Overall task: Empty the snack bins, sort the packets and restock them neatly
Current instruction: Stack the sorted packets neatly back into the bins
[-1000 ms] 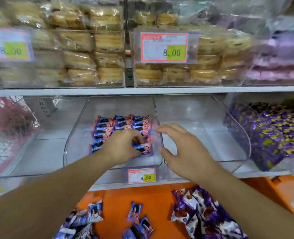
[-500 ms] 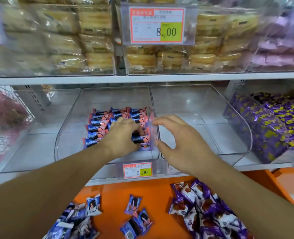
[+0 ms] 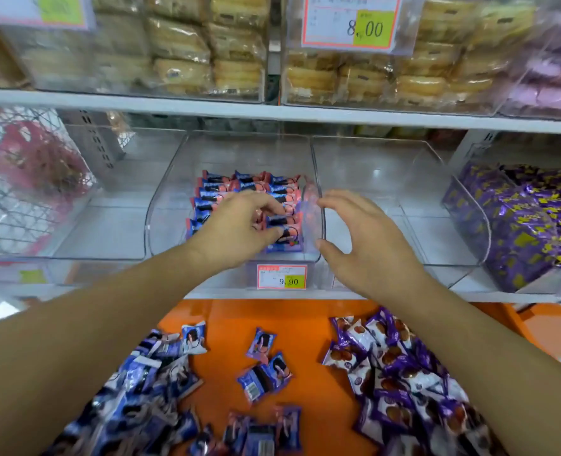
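The left hand (image 3: 239, 225) reaches into the clear middle bin (image 3: 167, 205), and its grip is curled on a blue and pink packet (image 3: 280, 225) at the front right of the rows of such packets (image 3: 239, 189) lying in this bin. The right hand (image 3: 368, 238) hovers just right of the bin, over its right wall, fingers spread and grasping nothing. Right of this bin stands an empty bin (image 3: 437, 179). Below the bin, on the orange tabletop (image 3: 305, 340), lie loose blue packets (image 3: 160, 383) and purple packets (image 3: 394, 363).
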Action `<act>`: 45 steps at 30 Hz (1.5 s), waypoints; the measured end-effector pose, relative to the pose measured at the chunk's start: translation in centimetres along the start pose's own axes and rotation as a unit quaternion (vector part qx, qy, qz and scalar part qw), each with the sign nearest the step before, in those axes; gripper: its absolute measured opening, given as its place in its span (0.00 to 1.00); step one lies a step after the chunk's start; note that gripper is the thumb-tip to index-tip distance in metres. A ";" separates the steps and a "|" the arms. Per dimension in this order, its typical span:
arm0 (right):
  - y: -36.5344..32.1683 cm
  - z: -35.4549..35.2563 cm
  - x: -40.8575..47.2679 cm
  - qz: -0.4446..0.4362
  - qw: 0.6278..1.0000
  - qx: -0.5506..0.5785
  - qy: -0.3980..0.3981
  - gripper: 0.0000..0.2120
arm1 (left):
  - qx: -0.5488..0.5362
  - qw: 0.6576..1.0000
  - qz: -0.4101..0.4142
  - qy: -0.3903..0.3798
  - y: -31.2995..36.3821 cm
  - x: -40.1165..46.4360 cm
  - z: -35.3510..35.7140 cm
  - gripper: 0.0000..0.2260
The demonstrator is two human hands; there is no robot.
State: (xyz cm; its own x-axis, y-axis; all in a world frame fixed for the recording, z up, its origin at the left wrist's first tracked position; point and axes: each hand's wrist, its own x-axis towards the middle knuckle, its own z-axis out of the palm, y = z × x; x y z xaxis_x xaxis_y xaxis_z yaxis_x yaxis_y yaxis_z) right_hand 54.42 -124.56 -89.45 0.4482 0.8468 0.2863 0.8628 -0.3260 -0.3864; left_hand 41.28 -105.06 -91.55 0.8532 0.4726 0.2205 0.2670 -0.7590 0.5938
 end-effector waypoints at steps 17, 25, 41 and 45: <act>2.2 17.0 -10.1 0.064 0.872 -0.038 -0.484 0.31 | 0.025 0.944 -0.173 -0.278 -12.1 -18.0 13.7 0.24; 7.1 28.9 -10.7 0.200 0.901 0.037 -0.383 0.25 | 0.111 0.933 -0.189 -0.285 -18.0 -18.8 23.6 0.32; 2.9 18.7 -7.7 0.217 0.863 0.149 -0.432 0.22 | -0.028 0.932 -0.222 -0.284 -11.0 -15.8 11.2 0.10; -1.7 9.9 -5.3 0.178 0.861 0.208 -0.429 0.14 | -0.102 0.932 -0.249 -0.244 -5.2 -14.7 4.2 0.14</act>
State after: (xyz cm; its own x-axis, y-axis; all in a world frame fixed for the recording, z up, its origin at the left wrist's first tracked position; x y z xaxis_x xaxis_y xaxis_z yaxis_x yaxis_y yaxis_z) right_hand 48.20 -124.32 -99.02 0.1754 0.7811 -0.5993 0.4676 -0.6018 -0.6475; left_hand 29.20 -109.96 -101.15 0.7613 0.4466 -0.4700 0.6363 -0.3752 0.6741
